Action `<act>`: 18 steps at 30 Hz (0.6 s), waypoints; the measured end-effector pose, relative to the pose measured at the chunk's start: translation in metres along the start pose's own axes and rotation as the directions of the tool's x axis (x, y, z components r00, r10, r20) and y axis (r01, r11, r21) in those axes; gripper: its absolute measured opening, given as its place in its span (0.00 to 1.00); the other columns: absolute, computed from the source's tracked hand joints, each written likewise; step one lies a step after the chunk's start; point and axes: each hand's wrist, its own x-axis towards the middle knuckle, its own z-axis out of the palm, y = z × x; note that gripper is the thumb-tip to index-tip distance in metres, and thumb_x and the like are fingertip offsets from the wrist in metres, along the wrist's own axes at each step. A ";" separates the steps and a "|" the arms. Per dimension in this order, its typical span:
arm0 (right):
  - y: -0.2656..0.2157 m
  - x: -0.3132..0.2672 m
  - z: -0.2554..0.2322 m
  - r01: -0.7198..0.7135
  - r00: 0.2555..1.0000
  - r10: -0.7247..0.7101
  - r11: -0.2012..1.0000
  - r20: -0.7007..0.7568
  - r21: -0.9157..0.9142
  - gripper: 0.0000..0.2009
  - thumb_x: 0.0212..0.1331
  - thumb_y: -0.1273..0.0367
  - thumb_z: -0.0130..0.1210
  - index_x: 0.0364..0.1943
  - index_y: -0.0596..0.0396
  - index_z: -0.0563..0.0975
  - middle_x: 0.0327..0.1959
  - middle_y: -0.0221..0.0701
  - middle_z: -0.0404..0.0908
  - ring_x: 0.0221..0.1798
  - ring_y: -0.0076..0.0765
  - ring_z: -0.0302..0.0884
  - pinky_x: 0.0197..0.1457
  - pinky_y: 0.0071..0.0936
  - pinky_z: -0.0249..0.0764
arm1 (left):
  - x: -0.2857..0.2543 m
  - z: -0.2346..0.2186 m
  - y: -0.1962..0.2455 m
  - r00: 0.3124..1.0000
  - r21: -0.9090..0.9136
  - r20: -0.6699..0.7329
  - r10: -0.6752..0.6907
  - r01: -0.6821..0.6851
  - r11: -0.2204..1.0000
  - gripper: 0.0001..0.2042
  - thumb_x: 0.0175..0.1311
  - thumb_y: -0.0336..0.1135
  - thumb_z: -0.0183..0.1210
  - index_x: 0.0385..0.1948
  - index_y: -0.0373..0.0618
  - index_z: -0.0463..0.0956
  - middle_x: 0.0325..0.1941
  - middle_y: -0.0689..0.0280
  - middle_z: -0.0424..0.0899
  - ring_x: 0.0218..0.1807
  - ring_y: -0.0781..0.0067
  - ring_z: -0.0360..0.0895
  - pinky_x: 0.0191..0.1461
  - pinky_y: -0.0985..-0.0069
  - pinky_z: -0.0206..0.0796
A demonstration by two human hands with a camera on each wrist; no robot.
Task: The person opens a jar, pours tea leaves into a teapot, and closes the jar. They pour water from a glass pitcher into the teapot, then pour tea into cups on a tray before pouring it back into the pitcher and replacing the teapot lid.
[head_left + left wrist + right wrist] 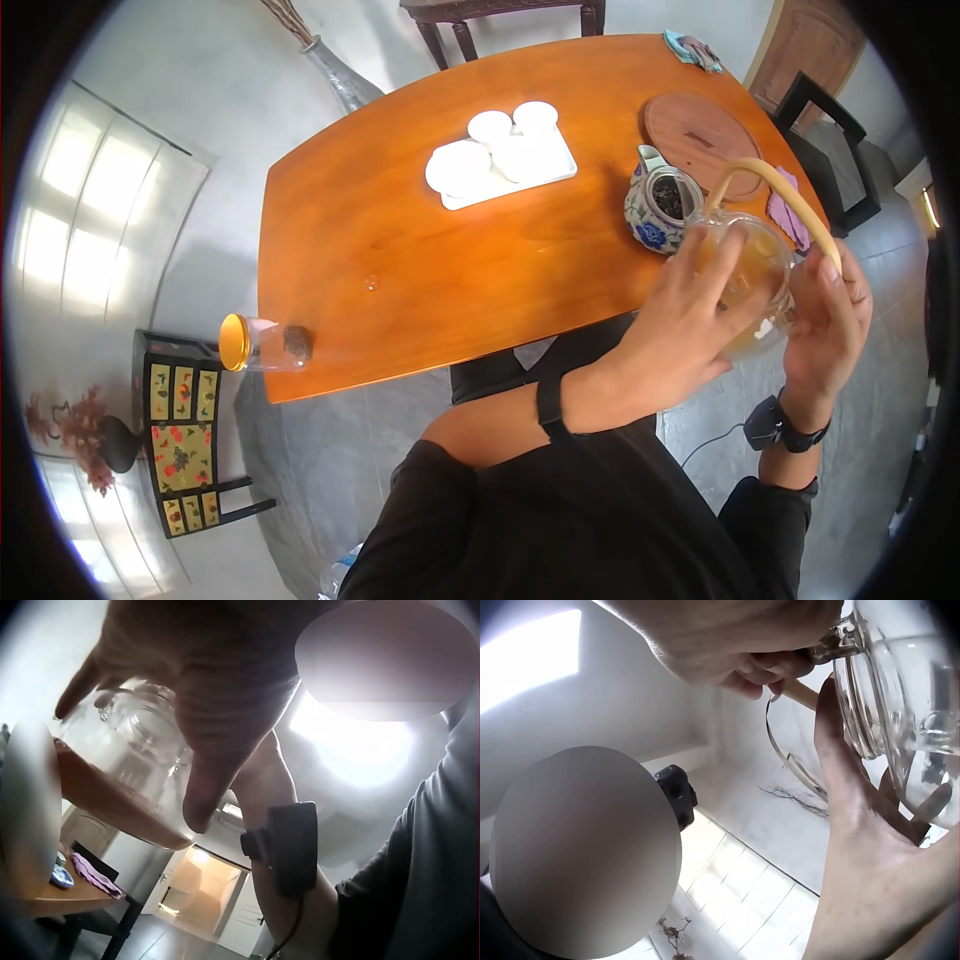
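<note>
Both hands are on a clear glass teapot [752, 285] with an arched, pale wood-coloured handle [790, 200], in front of the table's right side. My left hand [672, 335] wraps its spread fingers around the glass body, as the left wrist view also shows. On the far side of the pot, my right hand [828, 325] grips the handle's lower end, its fingers [772, 667] right by the glass lug at the rim. A blue-and-white floral pot [652, 235] stands just behind the glass one, overlapped by it in the head view. Dark leaves [667, 197] show in its round glass-rimmed opening.
A white tray [510, 187] with white cups and dishes stands mid-table. Behind the floral pot lie a round wooden board [690, 130] and a purple cloth [785, 205]. A gold-lidded clear jar [262, 343] and a small clear glass piece [372, 283] are on the left.
</note>
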 end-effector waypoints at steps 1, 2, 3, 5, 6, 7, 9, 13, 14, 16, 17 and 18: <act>0.000 0.002 -0.007 0.002 1.000 -0.002 1.000 -0.019 -0.013 0.12 0.69 0.64 0.55 0.38 0.62 0.77 0.14 0.15 0.61 0.15 0.10 0.49 0.21 0.17 0.42 | 0.004 0.007 0.000 1.000 -0.013 -0.010 0.015 -0.015 1.000 0.48 0.40 0.32 0.79 0.70 0.53 0.63 0.75 0.42 0.47 0.70 0.22 0.57 0.70 0.42 0.63; -0.001 0.003 -0.013 0.004 0.999 -0.005 1.000 -0.038 -0.027 0.12 0.70 0.64 0.54 0.38 0.62 0.77 0.14 0.15 0.60 0.15 0.10 0.49 0.21 0.17 0.43 | 0.008 0.013 0.001 1.000 -0.024 -0.006 0.015 -0.015 1.000 0.48 0.40 0.32 0.79 0.70 0.53 0.63 0.75 0.42 0.47 0.70 0.22 0.57 0.70 0.42 0.63; -0.001 0.005 -0.019 0.007 0.999 -0.010 0.998 -0.045 -0.057 0.13 0.70 0.64 0.54 0.38 0.62 0.77 0.13 0.15 0.60 0.15 0.10 0.49 0.21 0.17 0.43 | 0.011 0.018 0.002 1.000 -0.035 -0.004 0.015 -0.015 0.999 0.48 0.39 0.32 0.79 0.70 0.53 0.62 0.75 0.42 0.47 0.70 0.22 0.56 0.69 0.42 0.64; -0.002 0.010 -0.025 -0.008 0.998 0.002 0.996 -0.059 -0.087 0.13 0.70 0.63 0.54 0.38 0.62 0.77 0.13 0.15 0.60 0.15 0.10 0.49 0.21 0.17 0.43 | 0.018 0.029 0.001 1.000 -0.059 0.001 0.018 -0.018 0.998 0.49 0.39 0.32 0.79 0.70 0.52 0.62 0.75 0.42 0.47 0.70 0.22 0.56 0.69 0.42 0.64; -0.003 0.014 -0.028 -0.019 0.998 0.012 0.994 -0.062 -0.109 0.13 0.70 0.63 0.55 0.38 0.62 0.77 0.13 0.15 0.60 0.15 0.10 0.48 0.21 0.18 0.42 | 0.020 0.034 0.001 1.000 -0.073 -0.004 0.012 -0.012 0.997 0.50 0.39 0.33 0.79 0.71 0.52 0.61 0.75 0.42 0.47 0.70 0.22 0.56 0.69 0.42 0.64; -0.004 0.018 -0.031 -0.023 0.997 0.015 0.993 -0.070 -0.118 0.13 0.70 0.63 0.55 0.38 0.62 0.77 0.13 0.15 0.60 0.15 0.10 0.48 0.21 0.18 0.42 | 0.022 0.039 0.000 1.000 -0.086 -0.010 0.005 -0.006 0.996 0.51 0.39 0.33 0.80 0.72 0.52 0.59 0.75 0.42 0.47 0.70 0.22 0.56 0.69 0.42 0.64; -0.006 0.026 -0.034 -0.057 0.998 0.058 0.987 0.005 -0.153 0.13 0.69 0.63 0.55 0.38 0.62 0.77 0.13 0.15 0.60 0.15 0.10 0.48 0.20 0.17 0.42 | 0.025 0.045 0.000 1.000 -0.109 -0.019 -0.015 0.013 0.994 0.52 0.39 0.33 0.80 0.73 0.52 0.58 0.75 0.42 0.46 0.71 0.22 0.55 0.70 0.42 0.64; -0.006 0.040 -0.032 -0.104 0.994 0.111 0.976 0.024 -0.191 0.13 0.69 0.63 0.55 0.37 0.62 0.77 0.13 0.15 0.60 0.15 0.10 0.47 0.20 0.17 0.42 | 0.027 0.054 -0.003 0.996 -0.135 -0.049 -0.074 0.067 0.989 0.54 0.38 0.33 0.80 0.74 0.51 0.56 0.75 0.40 0.46 0.72 0.24 0.54 0.70 0.43 0.63; -0.005 0.043 -0.032 -0.106 0.992 0.118 0.975 0.054 -0.195 0.13 0.69 0.63 0.55 0.36 0.62 0.77 0.13 0.15 0.60 0.15 0.10 0.46 0.20 0.17 0.42 | 0.027 0.055 -0.004 0.995 -0.136 -0.052 -0.080 0.072 0.988 0.54 0.38 0.33 0.80 0.74 0.51 0.56 0.75 0.40 0.46 0.72 0.24 0.54 0.70 0.43 0.63; -0.003 0.048 -0.031 -0.111 0.988 0.130 0.974 0.088 -0.199 0.14 0.69 0.63 0.55 0.35 0.62 0.77 0.13 0.14 0.60 0.15 0.10 0.46 0.20 0.18 0.41 | 0.028 0.057 -0.006 0.993 -0.175 -0.080 -0.088 0.073 0.982 0.55 0.38 0.33 0.81 0.74 0.51 0.56 0.75 0.39 0.46 0.72 0.25 0.53 0.70 0.43 0.62; -0.004 0.050 -0.030 -0.127 0.983 0.152 0.968 0.103 -0.215 0.14 0.69 0.62 0.55 0.34 0.61 0.77 0.13 0.14 0.60 0.15 0.10 0.46 0.20 0.18 0.41 | 0.028 0.058 -0.007 0.992 -0.175 -0.082 -0.094 0.078 0.982 0.55 0.38 0.33 0.81 0.74 0.51 0.56 0.75 0.39 0.46 0.72 0.25 0.53 0.70 0.43 0.62; -0.004 0.052 -0.029 -0.143 0.978 0.173 0.962 0.117 -0.231 0.14 0.68 0.62 0.55 0.33 0.61 0.77 0.13 0.14 0.60 0.15 0.10 0.45 0.20 0.18 0.41 | 0.027 0.059 -0.007 0.990 -0.185 -0.090 -0.107 0.089 0.979 0.55 0.37 0.33 0.81 0.74 0.50 0.56 0.74 0.39 0.46 0.72 0.26 0.53 0.71 0.43 0.61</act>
